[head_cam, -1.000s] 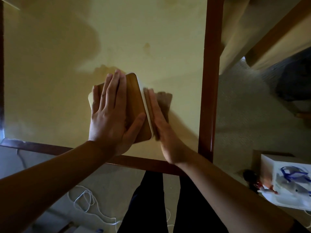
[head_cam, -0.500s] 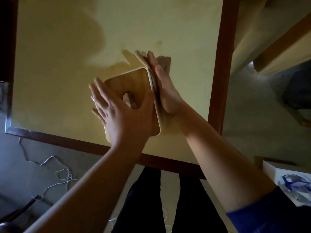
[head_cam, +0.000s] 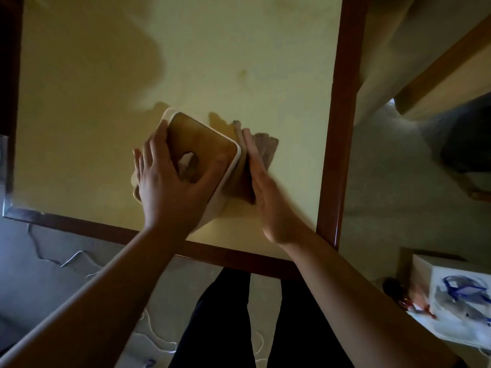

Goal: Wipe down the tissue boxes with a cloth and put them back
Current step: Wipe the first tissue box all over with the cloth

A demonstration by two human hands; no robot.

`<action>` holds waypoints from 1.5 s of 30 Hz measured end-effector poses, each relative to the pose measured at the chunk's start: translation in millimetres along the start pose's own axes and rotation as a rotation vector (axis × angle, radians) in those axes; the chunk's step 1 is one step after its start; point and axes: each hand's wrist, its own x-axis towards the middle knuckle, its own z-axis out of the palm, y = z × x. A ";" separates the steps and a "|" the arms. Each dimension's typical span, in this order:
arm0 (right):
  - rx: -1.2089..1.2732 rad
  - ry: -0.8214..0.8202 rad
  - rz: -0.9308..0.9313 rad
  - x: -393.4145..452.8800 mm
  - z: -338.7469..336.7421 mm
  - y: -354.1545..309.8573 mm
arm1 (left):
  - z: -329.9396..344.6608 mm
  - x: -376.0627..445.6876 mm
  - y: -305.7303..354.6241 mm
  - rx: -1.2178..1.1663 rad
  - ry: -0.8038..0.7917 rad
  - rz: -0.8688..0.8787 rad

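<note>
1. The left hand [head_cam: 170, 189] spreads over the wood-topped, cream-sided tissue box [head_cam: 204, 144]: thumb lies by the oval top opening, fingers curl round the box's left edge, holding it.
2. The right hand [head_cam: 268, 192] is flat, fingers straight and together, pressing a brownish-grey cloth [head_cam: 263, 148] against the box's right side.
3. The box sits tilted on the pale yellow, dark-wood-framed surface [head_cam: 239, 49], near its right-hand near corner.
4. Both forearms reach in from the near edge, converging on the box.
5. A white box with blue markings [head_cam: 459, 298] stands on the floor at near right.
</note>
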 end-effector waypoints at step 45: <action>0.122 0.008 -0.002 -41.8 19.0 18.0 | -6.9 11.0 -21.3 0.188 -0.183 0.508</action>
